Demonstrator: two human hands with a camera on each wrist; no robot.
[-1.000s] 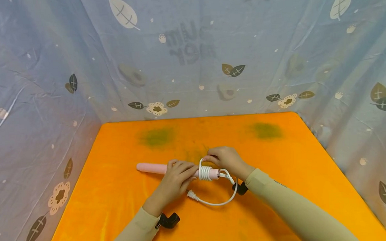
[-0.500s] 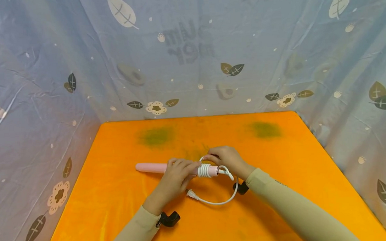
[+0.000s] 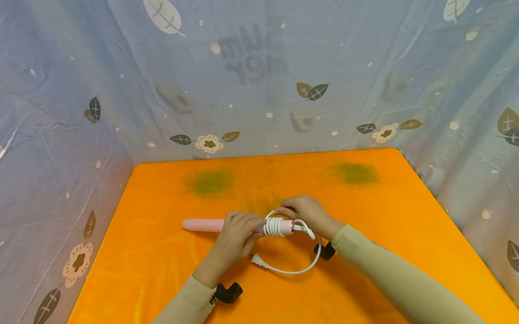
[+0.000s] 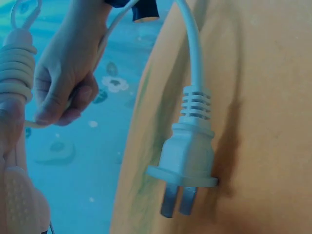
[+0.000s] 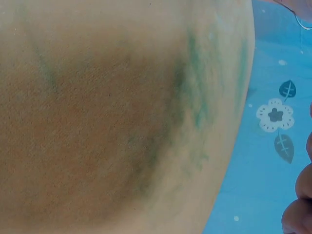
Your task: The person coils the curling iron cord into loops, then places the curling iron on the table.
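My left hand (image 3: 234, 234) grips a slim pink hair iron (image 3: 203, 225) around its middle, its smooth end pointing left. White cord (image 3: 273, 227) is wound in several tight turns near the iron's right end. Just above those turns, my right hand (image 3: 308, 215) pinches the cord between thumb and curled fingers; the left wrist view shows this pinch (image 4: 41, 119) close up. From there the cord's free end loops down to a white two-prong plug (image 4: 187, 151) hanging over the orange surface. Only curled fingers (image 5: 300, 195) show at the right wrist view's edge.
An orange cloth-covered table (image 3: 358, 292) with two greenish stains lies under the hands. Patterned blue-grey curtains (image 3: 240, 105) stand close at the back and both sides. A black wrist mount (image 3: 229, 293) sticks out below the left wrist, another (image 3: 324, 251) below the right.
The short stretch of cord between the right hand and the coil has been drawn down toward the turns. My left fingers and the iron have shifted slightly; both hands keep their holds.
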